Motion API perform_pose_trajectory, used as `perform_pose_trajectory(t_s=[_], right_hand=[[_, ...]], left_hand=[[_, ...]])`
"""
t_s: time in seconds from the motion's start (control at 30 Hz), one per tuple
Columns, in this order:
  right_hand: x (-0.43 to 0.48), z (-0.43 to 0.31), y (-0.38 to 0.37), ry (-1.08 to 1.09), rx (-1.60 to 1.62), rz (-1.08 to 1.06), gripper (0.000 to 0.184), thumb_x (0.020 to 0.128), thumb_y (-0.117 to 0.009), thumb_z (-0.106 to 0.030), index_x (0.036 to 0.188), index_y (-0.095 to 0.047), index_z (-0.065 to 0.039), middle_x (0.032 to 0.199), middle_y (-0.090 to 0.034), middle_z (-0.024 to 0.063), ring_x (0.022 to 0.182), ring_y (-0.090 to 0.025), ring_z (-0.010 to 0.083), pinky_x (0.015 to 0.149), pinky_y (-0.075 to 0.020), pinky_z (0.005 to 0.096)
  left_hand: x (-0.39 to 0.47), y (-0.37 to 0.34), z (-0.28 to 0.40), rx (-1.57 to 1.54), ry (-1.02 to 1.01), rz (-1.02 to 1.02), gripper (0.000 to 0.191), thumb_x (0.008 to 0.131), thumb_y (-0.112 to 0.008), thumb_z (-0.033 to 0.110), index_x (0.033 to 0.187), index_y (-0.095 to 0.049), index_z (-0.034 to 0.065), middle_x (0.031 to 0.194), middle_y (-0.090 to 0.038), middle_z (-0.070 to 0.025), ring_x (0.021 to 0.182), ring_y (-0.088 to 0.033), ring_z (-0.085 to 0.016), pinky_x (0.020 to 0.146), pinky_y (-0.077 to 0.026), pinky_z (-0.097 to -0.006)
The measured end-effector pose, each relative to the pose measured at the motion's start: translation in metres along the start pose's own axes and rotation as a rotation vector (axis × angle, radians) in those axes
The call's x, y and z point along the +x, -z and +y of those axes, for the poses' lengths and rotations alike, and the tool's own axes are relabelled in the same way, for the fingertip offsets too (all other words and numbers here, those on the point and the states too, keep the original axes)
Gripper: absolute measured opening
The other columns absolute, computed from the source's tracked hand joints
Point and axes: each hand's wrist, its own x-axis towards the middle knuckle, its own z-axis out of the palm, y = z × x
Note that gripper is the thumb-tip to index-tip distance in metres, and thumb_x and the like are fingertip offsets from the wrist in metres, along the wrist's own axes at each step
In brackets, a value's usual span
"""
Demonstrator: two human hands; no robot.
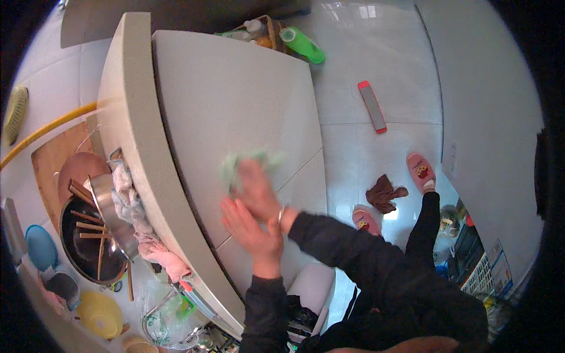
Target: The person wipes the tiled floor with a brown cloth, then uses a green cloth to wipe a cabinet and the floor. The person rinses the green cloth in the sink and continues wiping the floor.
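A pale cabinet front (238, 97) lies before me, with thin seams between its panels. My right hand (258, 187), blurred and with a bracelet at the wrist, is on a light green cloth (234, 170) against this surface. Part of the cloth is hidden under the hand. Beside it, just below in the picture, my left hand (251, 227) is held flat with its thumb apart and nothing in it; whether it touches the panel I cannot tell.
The countertop edge (141, 106) runs along the left, with a crumpled pink and white cloth (134, 216) by it. Beyond are a wok (75, 238) and a yellow basket (99, 313). A green bottle (302, 44), a red-ended grey object (372, 107) and a brown cloth (384, 194) are on the floor.
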Motion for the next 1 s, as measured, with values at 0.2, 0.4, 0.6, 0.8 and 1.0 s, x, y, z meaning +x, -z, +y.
perform_pose_trajectory(t_s=[0.2,0.4,0.6,0.8,1.0], right_hand=[[0.04,-0.007,-0.019,0.096,-0.015,-0.09,0.037,0.074,-0.067,-0.003,0.109,-0.06,0.0,0.115,-0.053,0.0168,0.107,-0.054,0.0331,0.088,-0.0479,0.0391],[0.105,-0.021,-0.015,-0.033,-0.03,0.1,0.036,0.07,-0.069,0.0,0.105,-0.061,-0.001,0.101,-0.059,0.0157,0.095,-0.06,0.0331,0.082,-0.0494,0.0388],[0.101,-0.039,-0.011,0.039,0.009,-0.011,0.03,0.071,-0.07,-0.004,0.101,-0.062,-0.003,0.095,-0.061,0.016,0.087,-0.06,0.0336,0.077,-0.0494,0.0386],[0.126,-0.002,-0.017,0.024,0.011,0.066,0.029,0.071,-0.069,-0.004,0.099,-0.062,-0.004,0.096,-0.062,0.0156,0.089,-0.061,0.0336,0.077,-0.0491,0.0391],[0.02,-0.031,-0.01,-0.051,0.202,-0.1,0.036,0.069,-0.071,-0.001,0.103,-0.061,-0.005,0.104,-0.06,0.0138,0.098,-0.06,0.0323,0.085,-0.0479,0.0376]], left_hand=[[-0.008,0.036,0.0,0.024,0.058,0.073,0.069,0.09,-0.057,0.036,0.141,-0.031,-0.0028,0.146,-0.029,-0.028,0.134,-0.029,-0.045,0.11,-0.023,-0.052],[0.025,0.03,-0.001,0.161,0.073,0.119,0.067,0.093,-0.052,0.037,0.139,-0.034,-0.0083,0.143,-0.034,-0.029,0.134,-0.032,-0.042,0.11,-0.025,-0.048],[0.024,0.026,-0.005,0.136,0.027,0.179,0.075,0.094,-0.043,0.051,0.14,-0.029,-0.0076,0.141,-0.036,-0.0303,0.129,-0.036,-0.046,0.108,-0.028,-0.0507],[0.02,0.02,-0.009,0.176,0.019,0.2,0.081,0.092,-0.041,0.058,0.14,-0.03,-0.0064,0.14,-0.037,-0.0301,0.128,-0.038,-0.047,0.106,-0.03,-0.0521],[0.02,0.017,-0.006,0.102,0.088,0.193,0.086,0.09,-0.033,0.068,0.135,-0.04,-0.005,0.141,-0.036,-0.0295,0.131,-0.035,-0.045,0.107,-0.028,-0.0522]])
